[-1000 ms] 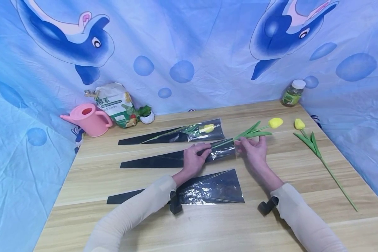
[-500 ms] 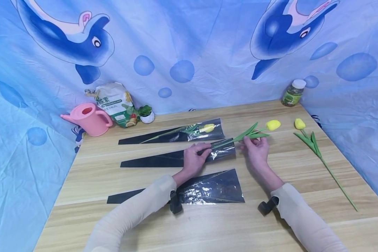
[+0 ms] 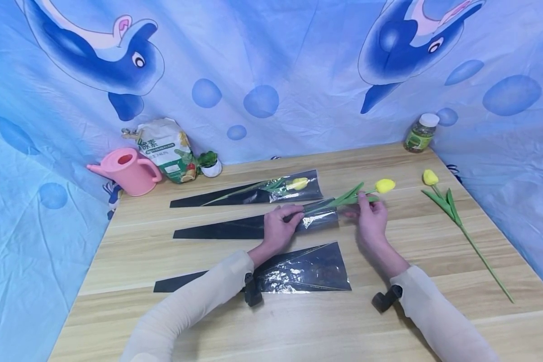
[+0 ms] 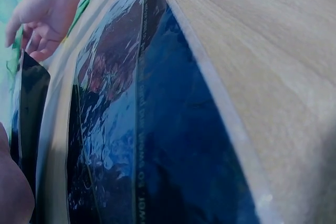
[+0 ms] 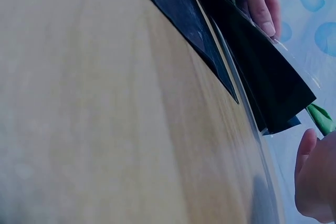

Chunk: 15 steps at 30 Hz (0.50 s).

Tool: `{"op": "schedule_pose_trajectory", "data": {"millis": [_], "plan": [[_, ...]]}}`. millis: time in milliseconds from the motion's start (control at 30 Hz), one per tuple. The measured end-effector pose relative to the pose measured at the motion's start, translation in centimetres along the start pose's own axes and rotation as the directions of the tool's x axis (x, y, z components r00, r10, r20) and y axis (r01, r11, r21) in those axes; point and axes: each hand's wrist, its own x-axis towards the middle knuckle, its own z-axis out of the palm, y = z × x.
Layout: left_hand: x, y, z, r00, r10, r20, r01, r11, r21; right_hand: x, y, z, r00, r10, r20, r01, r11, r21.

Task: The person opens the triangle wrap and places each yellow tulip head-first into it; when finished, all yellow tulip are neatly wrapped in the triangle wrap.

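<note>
In the head view a yellow artificial tulip point(image 3: 385, 186) lies with its stem inside the middle black-and-clear flower sleeve point(image 3: 226, 229); its head and most of its leaves are outside the mouth. My left hand point(image 3: 279, 227) pinches the sleeve's upper edge partway along. Thumb and fingers of my right hand point(image 3: 373, 217) pinch the tulip by its leaves, just below the head. The right wrist view shows the sleeve's mouth gaping beside a green leaf point(image 5: 321, 120). Behind lies another sleeve point(image 3: 235, 196) with a tulip inside; in front is a flat sleeve point(image 3: 307, 271).
Another yellow tulip point(image 3: 452, 216) lies at the right of the wooden table point(image 3: 307, 327). Along the back stand a pink watering can point(image 3: 133, 176), a white-green bag point(image 3: 165, 151), a small potted plant point(image 3: 210, 165) and a lidded jar point(image 3: 421, 134). Dolphin-print cloth hangs behind.
The tulip has slid left, deeper into the middle sleeve. My right hand has moved a little right along it, from the sleeve's mouth towards the flower head. My left hand has stayed in place.
</note>
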Motion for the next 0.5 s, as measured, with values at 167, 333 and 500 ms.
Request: {"op": "schedule_pose_trajectory", "data": {"millis": [167, 333, 500], "plan": [[0.04, -0.06, 0.07, 1.000, -0.001, -0.003, 0.001, 1.000, 0.003, 0.22, -0.06, -0.21, 0.999, 0.021, -0.043, -0.021, 1.000, 0.005], [0.06, 0.14, 0.10, 1.000, -0.011, 0.000, 0.011, 1.000, -0.006, 0.26, -0.07, -0.34, 0.997, 0.053, -0.059, -0.053, 0.999, -0.005], [0.08, 0.13, 0.18, 1.000, -0.010, 0.002, 0.010, 1.000, -0.010, 0.03, -0.05, -0.31, 0.990, 0.126, -0.061, -0.127, 0.992, -0.002]]}}
